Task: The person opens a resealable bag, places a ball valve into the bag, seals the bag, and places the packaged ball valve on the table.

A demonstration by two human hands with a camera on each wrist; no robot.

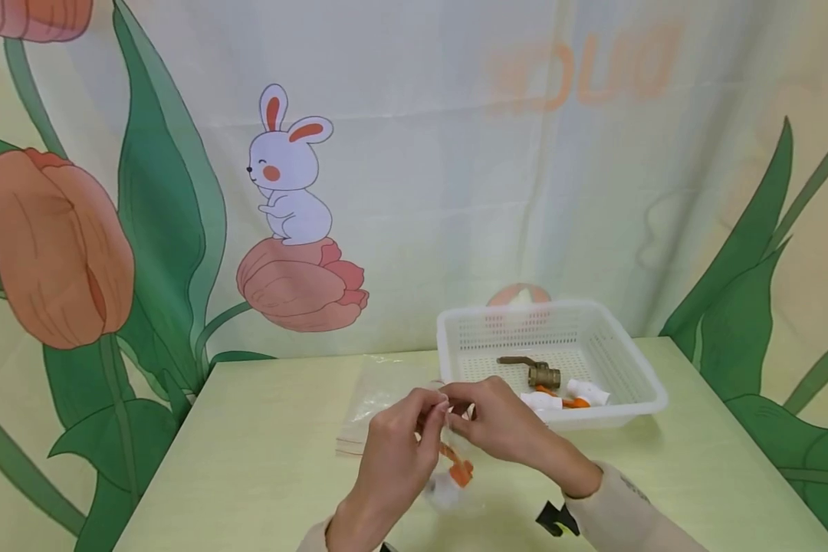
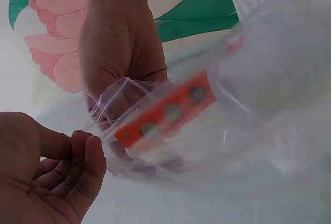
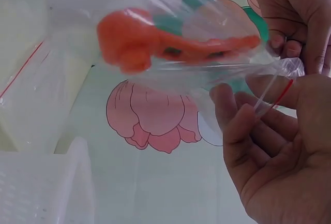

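Both hands meet at the mouth of a clear zip bag (image 2: 243, 151) over the front of the table. My left hand (image 1: 395, 452) pinches the bag's top edge between thumb and fingers. From the other side, my right hand (image 1: 502, 423) pinches the same edge by its red zip line (image 3: 282, 92). The bag hangs below the hands with a plastic ball valve inside, which has a white body (image 1: 444, 489) and an orange handle (image 3: 129, 40). In the left wrist view the holes along the handle show through the plastic.
A white perforated basket (image 1: 631, 368) stands behind my right hand. In it lie a brass valve with a lever (image 1: 543, 376) and white valves (image 1: 588, 392) with orange handles. Flat clear zip bags (image 1: 379, 391) lie left of the basket. A printed curtain (image 1: 414, 192) hangs behind the table.
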